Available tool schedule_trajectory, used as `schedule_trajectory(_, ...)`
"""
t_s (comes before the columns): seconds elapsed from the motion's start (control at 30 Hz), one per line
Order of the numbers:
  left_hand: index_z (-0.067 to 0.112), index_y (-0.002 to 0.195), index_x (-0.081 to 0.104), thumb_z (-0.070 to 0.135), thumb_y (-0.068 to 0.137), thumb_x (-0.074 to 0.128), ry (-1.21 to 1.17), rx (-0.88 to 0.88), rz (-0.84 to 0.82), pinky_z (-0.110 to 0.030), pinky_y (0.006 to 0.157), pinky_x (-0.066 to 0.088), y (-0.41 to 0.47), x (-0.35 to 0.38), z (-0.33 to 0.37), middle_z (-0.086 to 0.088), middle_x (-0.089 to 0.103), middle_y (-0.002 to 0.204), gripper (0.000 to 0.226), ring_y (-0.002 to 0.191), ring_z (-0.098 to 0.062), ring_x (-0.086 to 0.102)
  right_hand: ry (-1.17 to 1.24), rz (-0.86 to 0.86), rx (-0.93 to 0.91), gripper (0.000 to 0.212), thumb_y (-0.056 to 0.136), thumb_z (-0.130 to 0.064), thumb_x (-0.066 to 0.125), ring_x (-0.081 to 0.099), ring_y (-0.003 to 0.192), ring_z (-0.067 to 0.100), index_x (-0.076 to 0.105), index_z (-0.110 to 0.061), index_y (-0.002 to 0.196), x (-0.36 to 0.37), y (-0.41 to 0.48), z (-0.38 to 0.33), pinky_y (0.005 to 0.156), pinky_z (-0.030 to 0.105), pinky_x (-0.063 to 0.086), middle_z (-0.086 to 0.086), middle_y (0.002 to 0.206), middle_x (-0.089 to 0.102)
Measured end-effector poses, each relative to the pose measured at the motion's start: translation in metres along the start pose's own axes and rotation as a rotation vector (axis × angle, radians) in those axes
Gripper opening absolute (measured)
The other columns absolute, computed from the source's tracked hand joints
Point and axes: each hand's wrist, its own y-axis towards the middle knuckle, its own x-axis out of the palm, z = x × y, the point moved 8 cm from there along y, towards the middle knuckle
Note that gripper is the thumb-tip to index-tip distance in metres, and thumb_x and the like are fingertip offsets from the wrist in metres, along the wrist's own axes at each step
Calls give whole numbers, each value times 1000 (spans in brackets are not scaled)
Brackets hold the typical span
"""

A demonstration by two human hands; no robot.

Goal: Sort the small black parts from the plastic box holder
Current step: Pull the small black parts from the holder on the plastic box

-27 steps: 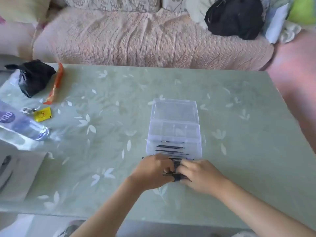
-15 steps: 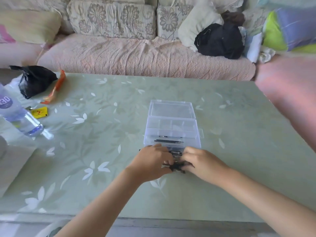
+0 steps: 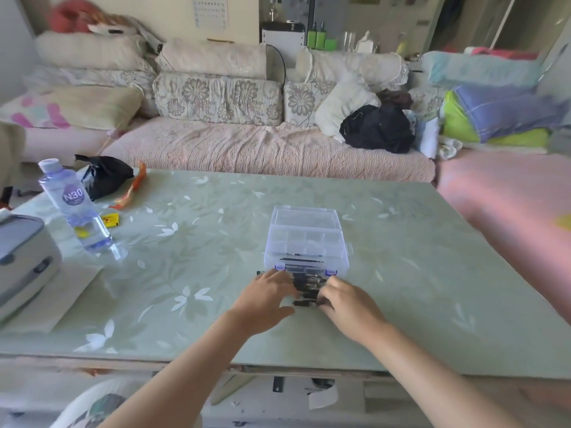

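Observation:
A clear plastic box (image 3: 306,239) with blue latches stands open on the green table (image 3: 197,242), lid tipped back. A few thin black parts lie in its front compartment. A pile of small black parts (image 3: 306,287) lies on the table just in front of the box. My left hand (image 3: 265,296) rests on the pile's left side, fingers spread over it. My right hand (image 3: 347,299) is on the pile's right side, fingertips pinching a small black part at the pile's near edge. The hands hide much of the pile.
A water bottle (image 3: 72,208), a black bag (image 3: 106,176), an orange wrapper (image 3: 131,189) and a yellow packet (image 3: 110,219) lie at the table's left. A grey case (image 3: 23,257) on paper sits at the left edge. A sofa (image 3: 262,146) runs behind the table.
The camera has tilted up, showing more of the room. Both hands stay at the black pile; my left hand's fingers have spread flatter and the hands have drawn slightly apart.

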Motion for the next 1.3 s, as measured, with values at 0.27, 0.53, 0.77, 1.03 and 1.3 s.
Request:
schedule_trajectory(0.27, 30, 101, 68, 38, 84, 67, -28, -17, 53, -20, 66, 36, 7, -6, 1, 13, 63, 100, 19, 97, -15, 57, 167, 87, -34, 7, 93, -25, 60, 52, 78, 9, 66, -21, 95, -11, 4, 7, 68, 22, 38, -12, 92, 57)
schedule_trajectory(0.53, 33, 107, 67, 44, 94, 53, -28, 99, 58, -30, 66, 47, 12, 1, 15, 10, 64, 96, 22, 85, -15, 61, 124, -4, -79, 25, 91, -35, 54, 50, 88, 4, 57, -32, 116, -18, 0, -1, 72, 23, 41, -16, 105, 55)
schedule_trajectory(0.77, 18, 91, 60, 38, 96, 55, -78, 40, -40, -32, 67, 46, 19, 4, 5, 4, 60, 90, 21, 80, -19, 56, 106, -149, -27, 16, 97, -27, 46, 54, 93, 18, 60, -22, 103, 0, 12, -3, 79, 37, 46, -7, 99, 57)
schedule_trajectory(1.03, 28, 100, 64, 51, 96, 47, -16, -43, -22, -30, 63, 42, 13, -16, 0, 6, 65, 87, 28, 80, -16, 56, 99, -190, -27, 25, 102, -34, 34, 56, 96, 19, 58, -27, 107, 5, 21, -18, 82, 39, 47, -8, 105, 62)
schedule_trajectory(1.3, 33, 96, 56, 55, 95, 49, -32, -31, -4, -17, 52, 26, 17, -26, 2, 12, 48, 70, 23, 69, -16, 45, 72, -131, -33, 22, 101, -38, 35, 60, 88, 26, 52, -34, 114, -3, 25, -16, 74, 40, 49, -4, 100, 68)
